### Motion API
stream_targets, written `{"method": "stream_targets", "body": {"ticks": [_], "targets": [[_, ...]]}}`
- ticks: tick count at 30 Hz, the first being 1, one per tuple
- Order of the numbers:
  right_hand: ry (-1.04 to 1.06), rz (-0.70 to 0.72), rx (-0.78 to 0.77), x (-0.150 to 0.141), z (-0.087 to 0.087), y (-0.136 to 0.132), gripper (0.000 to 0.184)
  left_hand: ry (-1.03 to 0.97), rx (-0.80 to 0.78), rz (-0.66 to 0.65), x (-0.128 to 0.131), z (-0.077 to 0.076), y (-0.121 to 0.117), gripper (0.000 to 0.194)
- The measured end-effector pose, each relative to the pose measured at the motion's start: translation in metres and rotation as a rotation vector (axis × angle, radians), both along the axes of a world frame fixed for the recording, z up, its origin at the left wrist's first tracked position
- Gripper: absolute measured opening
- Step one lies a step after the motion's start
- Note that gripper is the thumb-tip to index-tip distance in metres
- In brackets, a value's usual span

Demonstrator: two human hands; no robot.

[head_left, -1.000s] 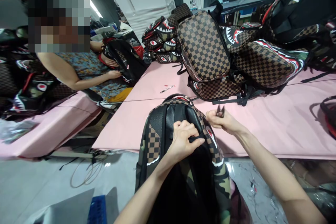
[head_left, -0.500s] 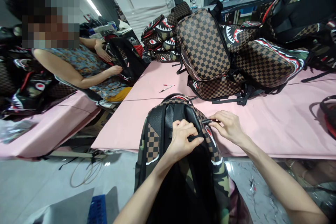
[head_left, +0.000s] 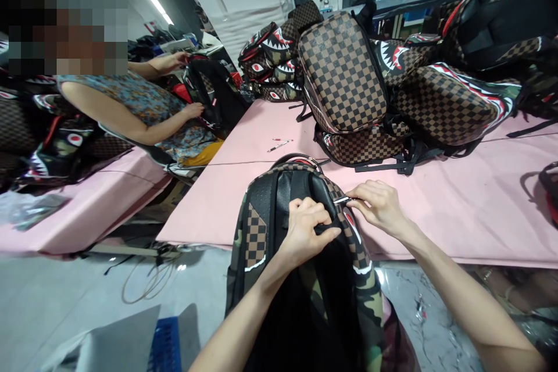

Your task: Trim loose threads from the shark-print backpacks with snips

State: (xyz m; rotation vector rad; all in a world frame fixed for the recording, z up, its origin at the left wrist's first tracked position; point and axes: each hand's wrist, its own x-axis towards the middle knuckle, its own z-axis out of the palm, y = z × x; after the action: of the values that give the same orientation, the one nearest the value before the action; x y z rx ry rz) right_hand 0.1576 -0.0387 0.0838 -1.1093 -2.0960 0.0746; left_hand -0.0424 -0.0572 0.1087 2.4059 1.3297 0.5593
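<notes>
A checkered and camouflage backpack (head_left: 256, 235) stands upright against the table edge before me, its strap side facing me. My left hand (head_left: 305, 229) is closed on the black padded strap near its top, thumb toward the right side. In my right hand (head_left: 377, 206) is a small pair of thread snips (head_left: 341, 200), pinched between the fingers. Their tips point left and touch or nearly touch the checkered right edge of the backpack, just above a red and white eye patch. Whether a thread lies between the blades is too small to make out.
A pink-covered table (head_left: 209, 203) holds a pile of checkered backpacks (head_left: 344, 75) at the back and two pens (head_left: 279, 144) in the middle. To the left, a seated person (head_left: 143, 104) handles another black backpack (head_left: 218, 90). A blue crate (head_left: 164, 346) stands on the floor.
My right hand has turned and brought the snips leftward to the backpack's edge. My left hand keeps its hold. The other person's far hand has moved up along their backpack.
</notes>
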Motion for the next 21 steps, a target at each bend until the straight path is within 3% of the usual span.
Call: {"method": "stream_targets", "body": {"ticks": [6,16,21], "targets": [[0.283,-0.004,-0.212,0.002,-0.002,0.000,0.011,-0.020,0.001,-0.007,0.000,0.000,0.000,0.024],[0.006,-0.034,0.023,0.000,0.001,0.000,0.013,-0.018,0.018,-0.017,0.001,-0.001,-0.001,0.024],[-0.073,-0.006,0.065,0.003,0.007,0.005,0.014,-0.014,0.014,-0.011,0.001,-0.001,-0.001,0.023]]}}
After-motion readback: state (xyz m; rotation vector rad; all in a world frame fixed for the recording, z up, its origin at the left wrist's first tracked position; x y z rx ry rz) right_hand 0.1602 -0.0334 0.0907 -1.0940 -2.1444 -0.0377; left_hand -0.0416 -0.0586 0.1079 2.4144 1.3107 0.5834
